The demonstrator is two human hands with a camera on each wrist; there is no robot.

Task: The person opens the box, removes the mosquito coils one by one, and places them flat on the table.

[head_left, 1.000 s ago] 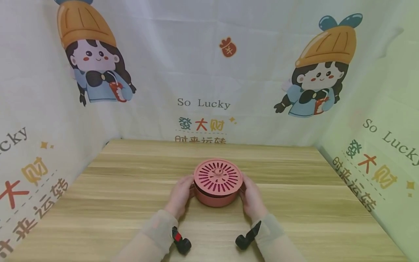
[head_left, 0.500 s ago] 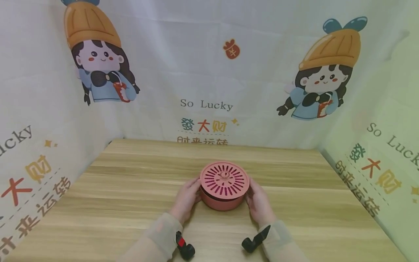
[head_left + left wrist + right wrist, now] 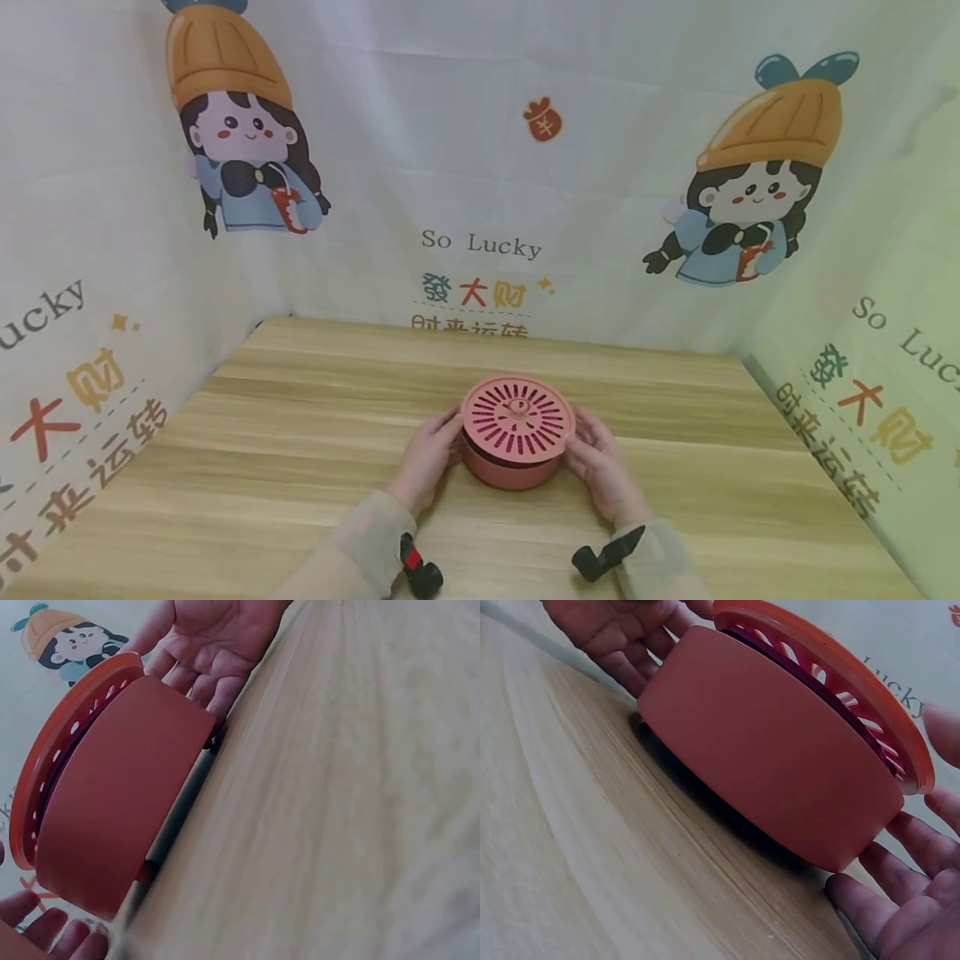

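A round reddish-pink box [image 3: 512,475] stands on the table before me. Its slotted lid [image 3: 517,418] has a small knob in the middle and sits a little raised and tilted, with a dark gap under the front rim. In the left wrist view, low feet show under the box wall [image 3: 120,787]. My left hand [image 3: 426,460] holds the left side, thumb by the lid rim and fingers at the wall. On the right side, my right hand [image 3: 606,467] has loosely spread fingers touching the wall; in the right wrist view its thumb [image 3: 943,735] is apart from the lid.
The wooden table [image 3: 300,417] reaches back to a pale printed cloth [image 3: 390,167] that hangs behind and along both sides. Small black wrist cameras, such as the right one [image 3: 603,557], stick out from both sleeves.
My right hand has loosened, its fingers spreading and the hand shifting slightly outward. The head view has shifted a little; the box and left hand look otherwise unchanged.
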